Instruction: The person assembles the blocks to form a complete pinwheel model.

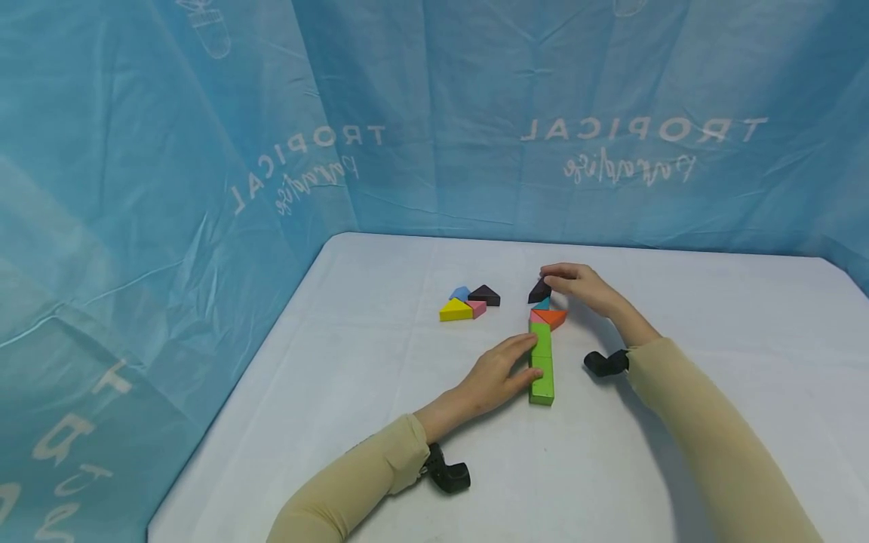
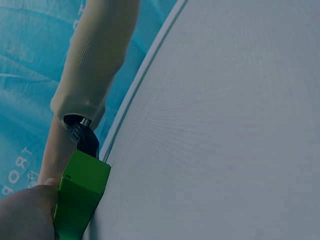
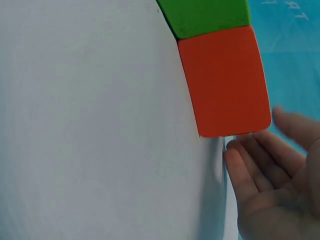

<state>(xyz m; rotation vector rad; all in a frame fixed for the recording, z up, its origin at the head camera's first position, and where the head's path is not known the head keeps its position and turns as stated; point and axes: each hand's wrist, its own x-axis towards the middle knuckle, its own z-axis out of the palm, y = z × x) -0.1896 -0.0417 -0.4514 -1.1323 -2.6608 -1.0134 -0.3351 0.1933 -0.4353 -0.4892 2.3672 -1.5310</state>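
Note:
In the head view, my left hand [image 1: 498, 377] lies against the left side of two green blocks [image 1: 541, 381] set end to end, its fingers and thumb spread and touching them. The left wrist view shows one green block [image 2: 82, 195] beside that hand. My right hand [image 1: 584, 289] pinches a black triangular block [image 1: 540, 291] at the far end of the row. Between the black and green blocks lie a teal triangle [image 1: 543, 304], an orange triangle [image 1: 553, 318] and a pink piece [image 1: 536, 317]. In the right wrist view, the orange block [image 3: 225, 82] hides the right fingertips' contact.
Left of the row, a small cluster holds a yellow triangle [image 1: 455, 310], a pink block [image 1: 478, 308], a blue block [image 1: 460, 293] and another black triangle [image 1: 485, 296]. The white tabletop [image 1: 353, 339] meets blue printed curtains [image 1: 441, 151] behind and at left.

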